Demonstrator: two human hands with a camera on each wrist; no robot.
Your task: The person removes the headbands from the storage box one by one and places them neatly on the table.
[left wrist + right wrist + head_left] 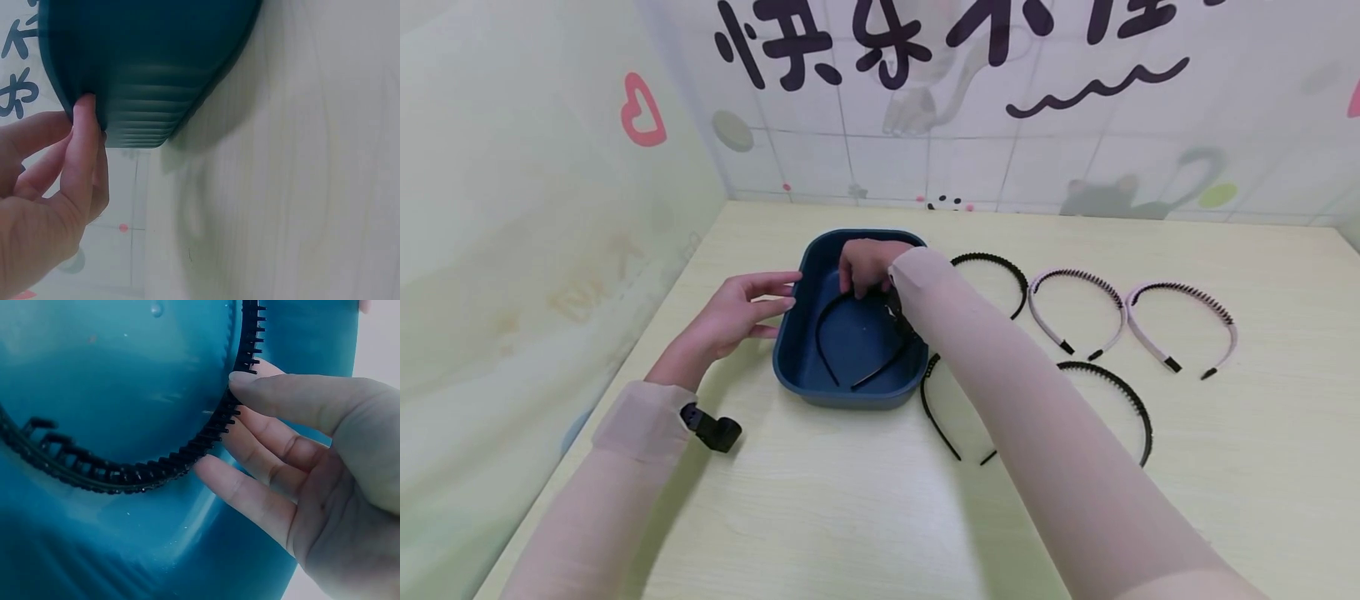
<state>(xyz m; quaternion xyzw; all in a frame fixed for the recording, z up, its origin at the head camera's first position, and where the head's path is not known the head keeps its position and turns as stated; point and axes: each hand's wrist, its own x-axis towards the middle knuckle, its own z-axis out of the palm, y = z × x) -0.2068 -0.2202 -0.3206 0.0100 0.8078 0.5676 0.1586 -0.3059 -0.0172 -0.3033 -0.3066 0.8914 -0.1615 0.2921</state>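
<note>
A dark blue plastic bin (842, 402) stands on the table. Inside it, my right hand (868, 265) pinches a black toothed headband (822, 342) by its curved top. The right wrist view shows the thumb (275, 394) on one side of the headband (215, 428) and fingers on the other. Against the bin's left side, my left hand (730, 317) touches the rim with fairly straight fingers. In the left wrist view, those fingertips (84, 112) rest on the bin's outer wall (150, 75).
Right of the bin lie a black headband (992, 257), two pink headbands (1077, 275) (1183, 287) and, nearer, two more black ones (936, 421) (1142, 417). My right sleeve (1000, 358) partly covers some. A printed wall sheet (865, 167) borders the table's back edge.
</note>
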